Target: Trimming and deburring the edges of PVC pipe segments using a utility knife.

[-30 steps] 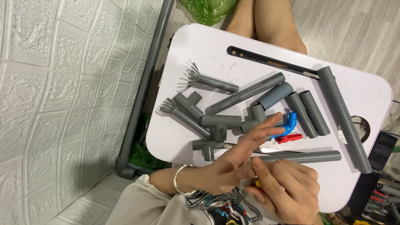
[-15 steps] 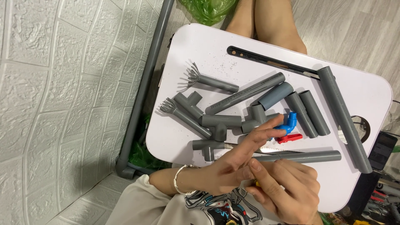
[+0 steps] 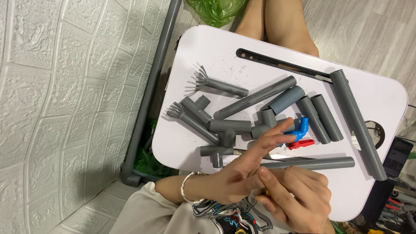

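Note:
My left hand [image 3: 240, 175], a bracelet on its wrist, lies flat over the near edge of a small white table [image 3: 216, 47]. Its fingers are stretched out, with the tips next to a blue elbow fitting [image 3: 302, 128] and a red valve handle [image 3: 302, 144]. Pressed against it is my right hand [image 3: 299, 197], curled around a small yellow object [image 3: 266, 191] that is mostly hidden. A thin metal blade [image 3: 286, 156] and a slim grey pipe [image 3: 320, 163] lie just beyond my fingers. Grey tee fittings [image 3: 215, 152] sit to the left.
Several grey pipes lie across the table, among them a long one [image 3: 357, 121] at the right, two with splayed cut ends [image 3: 203, 80] and a black flat bar [image 3: 277, 63]. Another person's legs [image 3: 277, 21] and a green bag [image 3: 216, 8] are beyond. A grey frame pole [image 3: 151, 86] runs along the white wall.

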